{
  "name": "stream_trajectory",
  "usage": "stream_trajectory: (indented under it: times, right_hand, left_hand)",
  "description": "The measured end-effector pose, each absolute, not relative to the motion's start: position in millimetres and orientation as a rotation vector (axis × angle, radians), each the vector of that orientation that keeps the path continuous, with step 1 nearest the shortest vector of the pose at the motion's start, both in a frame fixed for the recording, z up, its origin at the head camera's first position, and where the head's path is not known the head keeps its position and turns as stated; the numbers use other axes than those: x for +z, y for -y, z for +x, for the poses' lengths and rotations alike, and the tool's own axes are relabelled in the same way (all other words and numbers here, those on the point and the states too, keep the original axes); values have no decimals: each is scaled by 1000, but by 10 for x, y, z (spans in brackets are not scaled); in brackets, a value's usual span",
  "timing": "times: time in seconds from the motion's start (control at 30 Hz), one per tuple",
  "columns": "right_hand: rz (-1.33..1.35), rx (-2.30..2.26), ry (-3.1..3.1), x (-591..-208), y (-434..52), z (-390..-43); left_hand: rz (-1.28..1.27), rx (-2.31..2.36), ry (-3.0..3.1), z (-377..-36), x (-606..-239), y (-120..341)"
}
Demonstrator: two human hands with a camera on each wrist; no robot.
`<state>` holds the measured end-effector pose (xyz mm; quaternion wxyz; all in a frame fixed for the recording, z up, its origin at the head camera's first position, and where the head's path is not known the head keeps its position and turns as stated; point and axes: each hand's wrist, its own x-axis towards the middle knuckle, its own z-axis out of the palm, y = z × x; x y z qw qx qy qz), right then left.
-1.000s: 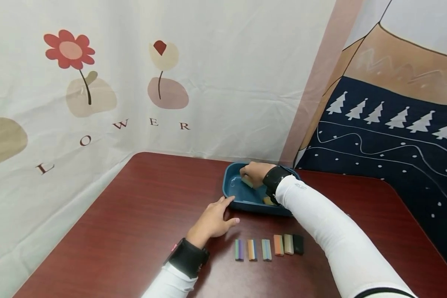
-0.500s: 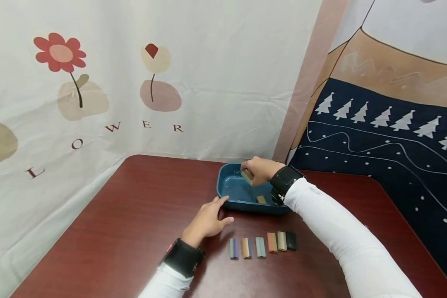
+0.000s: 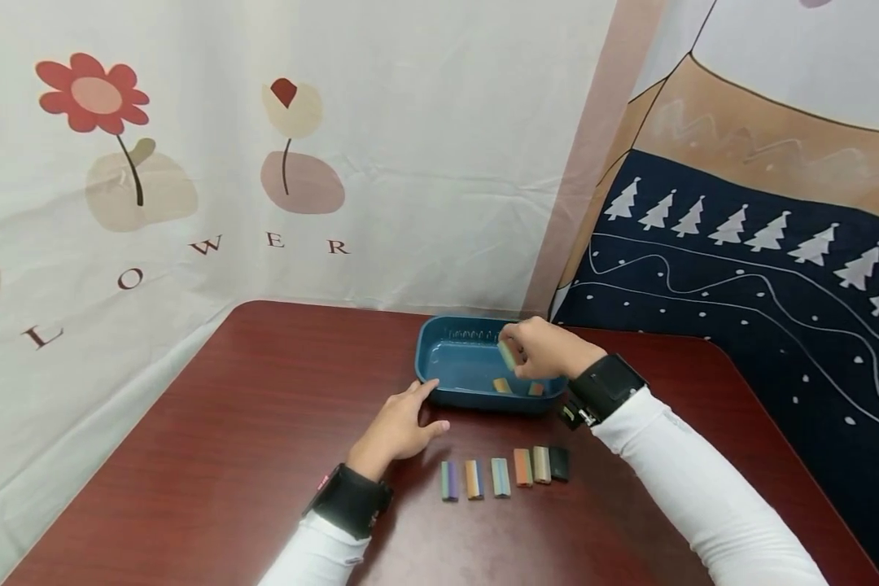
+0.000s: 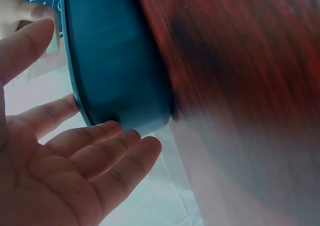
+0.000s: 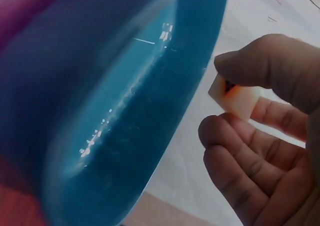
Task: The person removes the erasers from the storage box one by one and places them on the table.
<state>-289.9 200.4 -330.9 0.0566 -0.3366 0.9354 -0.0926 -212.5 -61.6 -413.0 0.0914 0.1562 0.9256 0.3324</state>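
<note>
My right hand (image 3: 545, 352) is raised above the right part of the blue tray (image 3: 450, 391), wrist bent, forearm running back to the lower right. Thumb and fingers pinch a small pale block (image 3: 508, 353); the right wrist view shows the block (image 5: 235, 98) held between thumb tip and fingertips, clear of the tray wall (image 5: 150, 116).

My left hand (image 3: 399, 423) lies flat on the bench (image 3: 227, 423), fingers straight and relaxed, grasping nothing. Its fingertips touch the tray's near left corner; the left wrist view confirms the fingers (image 4: 105, 141) against the tray's outer wall (image 4: 120, 71).

Two small blocks (image 3: 516, 387) lie on the tray floor near its front right. A row of six coloured blocks (image 3: 504, 474) lies on the bench just in front of the tray.

Compared with one second ago: my right hand has lifted out of the tray's far part and drawn back toward the right, the pale block with it. My left hand remains at the same tray corner. The row of six is unchanged.
</note>
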Motion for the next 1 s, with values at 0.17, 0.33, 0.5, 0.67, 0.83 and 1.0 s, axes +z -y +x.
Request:
stream_trajectory:
  times: [0.17, 0.33, 0.5, 0.67, 0.83, 1.0]
  right_hand:
    - [-981, -403, -2896, -3374, -2168, -2666]
    - [-917, -459, -2958, -3454, -2294, -2466]
    - [-830, -617, -2946, -3541, -2427, -2282]
    - [-684, -715, -2915, -3618, -2550, -2091]
    - [-577, -726, -2871, -3726, -2654, -1948]
    - [-502, -706, -2788, -3825, -2720, -1857]
  left_hand:
    - [473, 989, -2762, -2126, -4150, 624]
    - [451, 1001, -2765, -2134, -4142, 636]
    - [432, 998, -2756, -2138, -4118, 640]
    - [434, 1000, -2747, -2147, -4108, 628]
    - [430, 988, -2746, -2150, -4110, 617]
    - [446, 982, -2741, -2138, -4108, 608]
